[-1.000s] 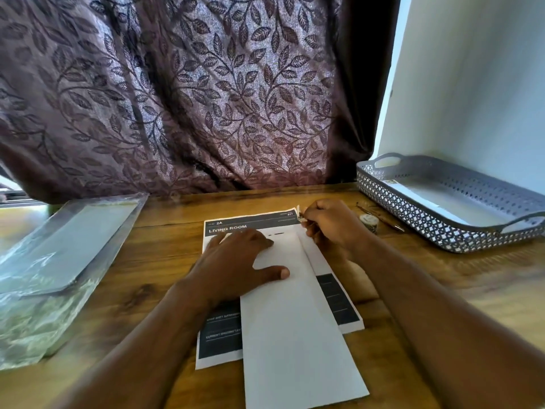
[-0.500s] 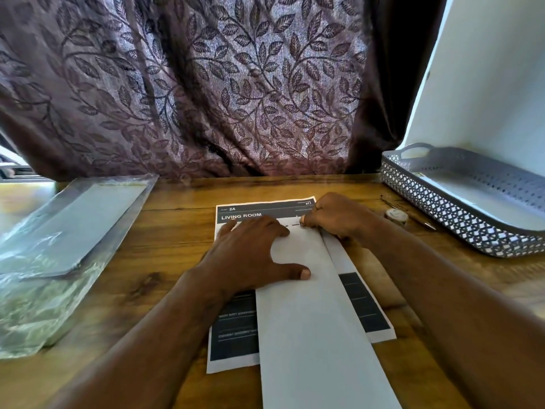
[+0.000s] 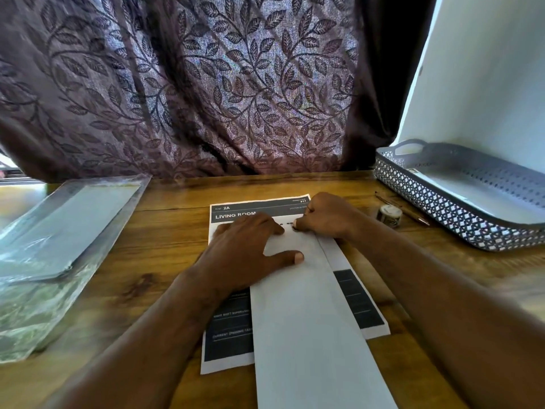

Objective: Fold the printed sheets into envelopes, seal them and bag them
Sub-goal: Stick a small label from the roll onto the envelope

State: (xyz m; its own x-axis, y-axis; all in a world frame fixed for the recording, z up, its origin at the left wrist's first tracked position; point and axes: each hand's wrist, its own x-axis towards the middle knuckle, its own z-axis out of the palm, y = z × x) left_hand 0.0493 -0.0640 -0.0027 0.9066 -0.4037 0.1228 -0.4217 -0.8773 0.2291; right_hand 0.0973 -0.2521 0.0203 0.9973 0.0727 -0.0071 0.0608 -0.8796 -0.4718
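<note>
Nearest the viewer on the bench [image 3: 165, 231], the folded sheet [image 3: 309, 320] lies as a long white strip on the stack of printed sheets [image 3: 233, 329], its crease running away from the viewer. Left hand [image 3: 250, 249]: fingers straight and spread, palm flat on the strip's far half, pinning it. Right hand [image 3: 327, 216]: fingers curled, tips apparently pinching the strip's far end. Step in hand, by judgement: squaring and sharpening the lengthwise fold. Good practice: keep the left palm planted so the layers cannot slip, match the far corners before pressing, then run a fingertip along the crease from far end to near. Beyond, left: clear plastic bag [image 3: 59, 246] holding something flat and pale. Right: small roll [image 3: 389, 215], pen [image 3: 413, 215] and grey perforated tray [image 3: 460, 222]. Farthest: leaf-patterned curtain [image 3: 206, 84].
</note>
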